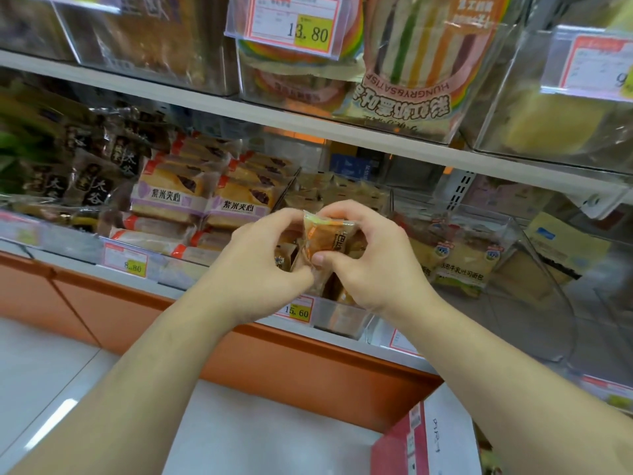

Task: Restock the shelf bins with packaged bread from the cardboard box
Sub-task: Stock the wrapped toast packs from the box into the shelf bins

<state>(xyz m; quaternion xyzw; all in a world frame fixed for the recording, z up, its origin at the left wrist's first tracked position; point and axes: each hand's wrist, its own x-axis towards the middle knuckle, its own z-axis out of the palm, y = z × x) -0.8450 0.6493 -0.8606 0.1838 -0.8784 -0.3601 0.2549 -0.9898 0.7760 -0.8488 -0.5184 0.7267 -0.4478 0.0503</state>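
Nearest, bottom right, a pink-and-white box (424, 440) sits low by the floor, only its corner in view. Two bare forearms reach up and forward from the lower edge, converging at the middle of the lower shelf. Left hand (263, 258) — fingers curled, pinching the left edge of one small clear-wrapped bread packet (323, 240). Right hand (373, 255) — fingers curled over the top, thumb pressed on the packet's lower front, so both hands grip the same packet, held upright between them. Packet is in the air just in front of the middle clear bin (339, 320), above more brown packets already standing in it; count of those cannot be told, the hands cover them. A price tag reading 15.60 (296, 311) sits on that bin's front, partly behind the left wrist.

Left of it, a bin of purple-labelled bread packets (202, 204) stacked in two columns, tag 8.80 (132, 265) below. Farther left, dark packets (92, 186), blurred. Right of the hands, two yellow toast packets (459, 262) in another clear bin.

Upper shelf (308, 125): a rainbow-striped sandwich bag (411, 70) in a clear bin, tag 13.80 (294, 25) beside it.
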